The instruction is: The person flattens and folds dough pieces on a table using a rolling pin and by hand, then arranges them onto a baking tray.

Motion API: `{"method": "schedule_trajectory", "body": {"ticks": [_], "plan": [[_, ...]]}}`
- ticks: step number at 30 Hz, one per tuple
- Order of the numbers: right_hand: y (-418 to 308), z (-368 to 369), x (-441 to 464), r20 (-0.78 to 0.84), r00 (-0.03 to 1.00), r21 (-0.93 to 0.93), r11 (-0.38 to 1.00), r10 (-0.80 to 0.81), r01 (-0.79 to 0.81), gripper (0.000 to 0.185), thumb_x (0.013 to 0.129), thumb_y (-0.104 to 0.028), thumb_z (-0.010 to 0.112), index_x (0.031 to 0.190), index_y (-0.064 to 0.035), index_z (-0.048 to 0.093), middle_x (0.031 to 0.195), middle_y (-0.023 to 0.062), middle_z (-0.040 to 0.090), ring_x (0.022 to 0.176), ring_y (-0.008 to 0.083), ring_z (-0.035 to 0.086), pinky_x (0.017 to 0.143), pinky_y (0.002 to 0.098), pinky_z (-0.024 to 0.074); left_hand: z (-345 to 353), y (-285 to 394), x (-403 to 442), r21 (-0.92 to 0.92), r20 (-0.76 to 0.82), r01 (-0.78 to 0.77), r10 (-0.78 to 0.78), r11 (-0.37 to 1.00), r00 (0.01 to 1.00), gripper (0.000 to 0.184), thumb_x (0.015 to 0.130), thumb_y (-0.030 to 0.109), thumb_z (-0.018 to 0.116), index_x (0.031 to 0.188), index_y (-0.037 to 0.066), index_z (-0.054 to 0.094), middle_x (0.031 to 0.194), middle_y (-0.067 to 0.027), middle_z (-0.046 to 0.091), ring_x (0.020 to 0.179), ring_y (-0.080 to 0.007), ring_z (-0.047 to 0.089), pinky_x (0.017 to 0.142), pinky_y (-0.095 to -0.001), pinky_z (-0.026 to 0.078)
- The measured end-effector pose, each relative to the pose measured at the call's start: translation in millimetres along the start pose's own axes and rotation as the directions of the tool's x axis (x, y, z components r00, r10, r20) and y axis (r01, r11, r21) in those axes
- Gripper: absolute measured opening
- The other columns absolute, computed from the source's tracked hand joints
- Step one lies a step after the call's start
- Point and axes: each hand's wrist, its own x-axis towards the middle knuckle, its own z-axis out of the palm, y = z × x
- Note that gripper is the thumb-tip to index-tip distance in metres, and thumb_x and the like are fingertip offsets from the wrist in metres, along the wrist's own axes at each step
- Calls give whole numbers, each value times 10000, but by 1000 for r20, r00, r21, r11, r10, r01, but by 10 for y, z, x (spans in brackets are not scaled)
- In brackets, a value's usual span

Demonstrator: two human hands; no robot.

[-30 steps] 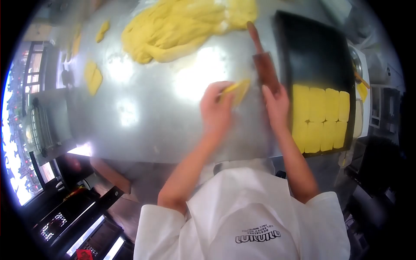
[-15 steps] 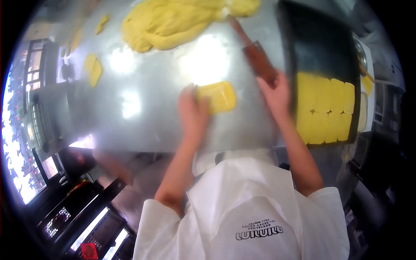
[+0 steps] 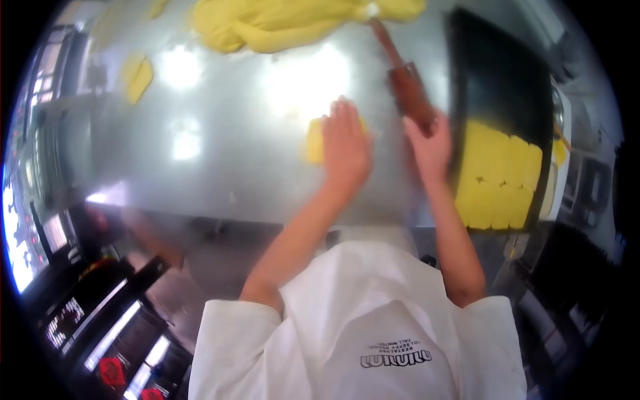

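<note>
My left hand (image 3: 348, 150) lies flat, fingers stretched out, on top of a small yellow piece of dough (image 3: 315, 141). Most of that piece is hidden under the palm; its left edge and a bit of the right corner show. A brown wooden rolling pin (image 3: 409, 93) slants across the metal table, its far handle near a big mass of yellow dough (image 3: 267, 30). The near handle is in my right hand (image 3: 432, 150), with the fingers wrapped round it.
A black tray (image 3: 497, 73) stands at the right, with several flat yellow dough pieces (image 3: 500, 177) in rows on its near half. Another dough piece (image 3: 139, 80) rests on the metal table (image 3: 233, 160) at the left. Several dark objects stand below the table's left edge.
My left hand has moved from gripping the dough piece's left side to lying flat over it. My right hand still holds the rolling pin. The whole view has shifted slightly.
</note>
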Motion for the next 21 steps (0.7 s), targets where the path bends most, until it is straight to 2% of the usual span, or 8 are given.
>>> {"method": "schedule_trajectory", "body": {"ticks": [2,4,6,8,9,11,16,21], "plan": [[35,-58,38,54,998,64,997,-42,39,685,900,-253,827,1462,-30,505,1276,128,698,1148,204,677,1019,335,505,26,40,52,-69,-1,46,-46,997,999,793,996,322,613,1581,-109,297,1652,-314,299,1555,-463,259,1272,-578,181],[-94,-105,25,23,984,-387,906,-178,173,535,938,-201,781,1389,-2,575,1289,164,683,1158,240,669,1032,369,513,112,174,117,-204,-33,144,-153,968,988,761,1000,297,590,1575,-116,312,1648,-337,289,1557,-463,261,1275,-575,184],[410,-181,233,79,973,-39,975,-217,220,520,946,-222,793,1342,50,594,1262,194,691,1153,267,664,1046,367,507,-99,227,198,-423,59,256,-255,869,965,823,927,299,652,1577,-91,331,1658,-331,275,1565,-451,253,1295,-543,162],[647,-265,410,133,951,-114,949,-278,294,537,973,-268,782,1328,92,602,1281,226,696,1145,268,675,1043,369,519,720,286,288,-556,25,351,-407,753,913,971,832,220,731,1627,-47,244,1697,-253,258,1590,-387,226,1316,-484,146],[761,-318,539,168,961,-113,964,-219,239,601,977,-319,779,1362,99,584,1292,230,696,1148,274,678,1039,364,524,1198,219,330,-416,-231,232,-349,879,908,990,819,219,743,1634,-29,238,1715,-222,230,1605,-364,192,1321,-465,143],[614,-308,477,166,979,-127,982,-121,143,646,982,-383,764,1372,97,580,1318,227,689,1162,288,681,1020,345,533,913,272,393,-490,-32,317,-380,812,925,1040,836,362,775,1625,-50,237,1717,-225,213,1613,-376,146,1330,-485,111],[962,-424,727,155,982,-260,955,-103,142,717,919,-555,781,1299,38,647,1063,139,713,852,220,641,703,323,515,1072,349,236,-63,-367,194,-203,979,908,1098,856,599,711,1574,-118,293,1708,-268,194,1605,-424,125,1327,-542,49],[663,-155,590,137,975,-33,982,-177,184,633,829,-340,912,1213,78,632,987,212,709,824,310,699,711,396,586,738,231,112,144,-385,73,-12,987,923,1162,827,797,586,1550,-88,377,1687,-272,256,1601,-443,121,1300,-615,8]]}}
